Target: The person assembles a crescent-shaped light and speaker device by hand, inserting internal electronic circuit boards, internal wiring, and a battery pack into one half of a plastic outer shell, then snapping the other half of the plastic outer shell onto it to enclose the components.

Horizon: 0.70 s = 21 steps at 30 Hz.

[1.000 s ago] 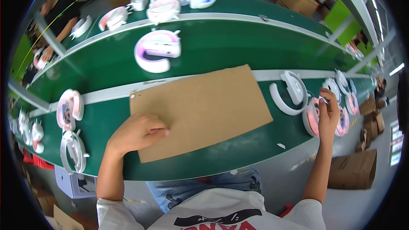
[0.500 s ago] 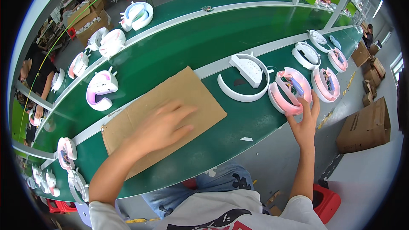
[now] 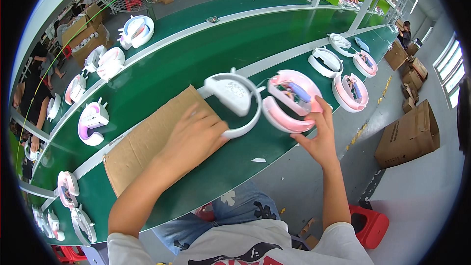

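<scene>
My right hand (image 3: 319,135) grips the near right rim of a pink ring-shaped housing (image 3: 277,118) with thumb and fingers. Inside the housing are a circuit board, wires and a blue-purple cylindrical cell (image 3: 300,93). Left of it, a white ring-shaped shell (image 3: 235,93) with a half-moon plate lies open side up, close against the pink housing. My left hand (image 3: 194,135) closes over the left arc of this shell, covering that part; its fingers are partly smeared by motion. Under the left hand lies a flat brown cardboard sheet (image 3: 140,154) on the green bench (image 3: 235,159).
More pink housings (image 3: 350,93) and white shells (image 3: 326,62) lie on the bench to the right. A white-and-purple ring unit (image 3: 93,122) sits at left, with several units on the far ledge. A small white scrap (image 3: 258,160) lies near the bench edge. A red stool (image 3: 368,225) stands right.
The pink housing and white shell have shifted left toward the cardboard, with my right hand on the housing. My left hand has come from the cardboard's middle to the shell. The whole view has turned slightly.
</scene>
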Tool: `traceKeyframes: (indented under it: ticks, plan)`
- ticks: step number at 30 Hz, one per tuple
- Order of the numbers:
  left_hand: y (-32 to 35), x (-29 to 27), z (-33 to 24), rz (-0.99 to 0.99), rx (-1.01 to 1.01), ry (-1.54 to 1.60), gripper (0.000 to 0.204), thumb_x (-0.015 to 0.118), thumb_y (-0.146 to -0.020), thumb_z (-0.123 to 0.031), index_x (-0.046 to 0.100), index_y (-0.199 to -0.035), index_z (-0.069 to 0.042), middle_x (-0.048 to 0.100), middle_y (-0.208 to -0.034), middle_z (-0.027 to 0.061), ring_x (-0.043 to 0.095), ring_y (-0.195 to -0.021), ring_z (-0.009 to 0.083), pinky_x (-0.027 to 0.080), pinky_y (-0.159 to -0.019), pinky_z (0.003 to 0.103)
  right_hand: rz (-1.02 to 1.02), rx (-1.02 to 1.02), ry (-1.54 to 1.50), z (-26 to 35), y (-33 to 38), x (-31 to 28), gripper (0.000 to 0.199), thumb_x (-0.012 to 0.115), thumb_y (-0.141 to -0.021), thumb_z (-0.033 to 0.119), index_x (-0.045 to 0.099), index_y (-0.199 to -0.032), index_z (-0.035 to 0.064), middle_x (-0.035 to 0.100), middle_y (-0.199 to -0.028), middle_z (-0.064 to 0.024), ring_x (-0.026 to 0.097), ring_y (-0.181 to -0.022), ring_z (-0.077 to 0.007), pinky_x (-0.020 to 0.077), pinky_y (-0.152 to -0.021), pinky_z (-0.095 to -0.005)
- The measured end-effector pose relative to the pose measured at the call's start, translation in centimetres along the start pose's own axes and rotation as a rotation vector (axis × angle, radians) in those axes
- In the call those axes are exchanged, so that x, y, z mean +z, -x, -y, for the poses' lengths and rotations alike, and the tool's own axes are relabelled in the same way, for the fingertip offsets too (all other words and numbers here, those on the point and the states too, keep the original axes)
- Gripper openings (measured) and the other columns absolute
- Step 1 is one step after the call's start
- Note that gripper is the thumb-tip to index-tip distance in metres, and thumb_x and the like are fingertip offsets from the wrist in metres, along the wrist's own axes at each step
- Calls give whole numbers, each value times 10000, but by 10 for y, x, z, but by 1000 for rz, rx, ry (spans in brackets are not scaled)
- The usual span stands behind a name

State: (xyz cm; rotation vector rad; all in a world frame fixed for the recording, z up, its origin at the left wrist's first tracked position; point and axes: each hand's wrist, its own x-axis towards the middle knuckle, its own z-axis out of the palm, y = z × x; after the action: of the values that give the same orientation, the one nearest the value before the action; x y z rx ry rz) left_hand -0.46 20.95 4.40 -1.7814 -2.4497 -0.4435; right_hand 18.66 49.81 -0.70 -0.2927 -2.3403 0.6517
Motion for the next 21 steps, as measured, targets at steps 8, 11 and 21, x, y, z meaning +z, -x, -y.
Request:
traceKeyframes:
  ticks: [8,11,21]
  plan:
    - [205,-69,-26,19,-517,-84,221,812,-773,-126,661,-909,-41,635,-911,95,628,-1014,334,388,-1159,605,409,-440,-478,105,-40,97,528,954,-672,78,611,-1073,81,369,-1601,-249,442,-1434,-476,488,-1087,-495]
    - [249,-62,-32,-1,-656,-91,192,808,-794,-111,673,-913,-46,642,-961,85,626,-1043,321,388,-1163,621,586,-513,-541,135,-42,135,493,948,-692,89,605,-1046,78,380,-1599,-226,477,-1398,-449,513,-1051,-481]
    - [308,-63,-30,-170,-834,3,328,834,-706,-11,729,-1016,-37,682,-1081,100,633,-1182,378,454,-1128,583,793,-649,-498,157,-52,176,445,890,-738,105,643,-1107,72,332,-1646,-254,463,-1415,-481,460,-1095,-514]
